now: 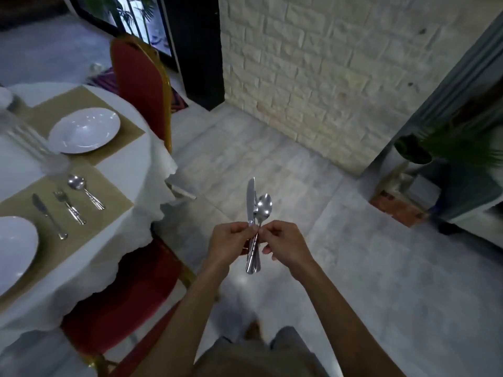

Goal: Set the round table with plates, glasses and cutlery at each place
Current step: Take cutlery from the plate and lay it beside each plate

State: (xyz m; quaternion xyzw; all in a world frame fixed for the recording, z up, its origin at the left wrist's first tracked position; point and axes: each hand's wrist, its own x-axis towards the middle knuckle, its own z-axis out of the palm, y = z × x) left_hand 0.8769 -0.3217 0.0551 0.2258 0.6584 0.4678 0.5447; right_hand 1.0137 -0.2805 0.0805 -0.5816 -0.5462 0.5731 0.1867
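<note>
Where the head view looks down past the tabletop's right edge, the held set is entered first: a bundle of stainless-steel cutlery [253,262], upright over the grey tiled floor [353,268] and well apart from the tabletop. It comprises a table knife [250,200] with its blade up, a polished spoon [264,205] with its bowl up just beside it, and a third piece between them, mostly hidden, kind uncertain. Left hand [231,240]: fingers curled round the handles, gripping the bundle. Right hand [283,243]: thumb and forefinger pinching the same handles from the other side, other fingers loosely curled. Round table [136,170], white scalloped cloth, at the left of the view. Near place, at the tabletop's right edge: tan rectangular placemat [109,191] bearing a laid knife [46,213], a laid fork [69,208] and a laid spoon [84,190], side by side and apart, handles toward the edge. A white round plate [13,246] lies to their left, cut off by the frame. Far place: second tan placemat [79,97] carrying a white deep plate [84,130]. Clear glassware [27,142], blurred, stands toward the tabletop's centre, count unreadable. Far red chair [138,85], gold frame, behind the far place. Near red chair [122,308], gold frame, tucked under the cloth at the near place. Cream stone-block wall [326,63] ahead. Green potted plant [449,148] at right.
</note>
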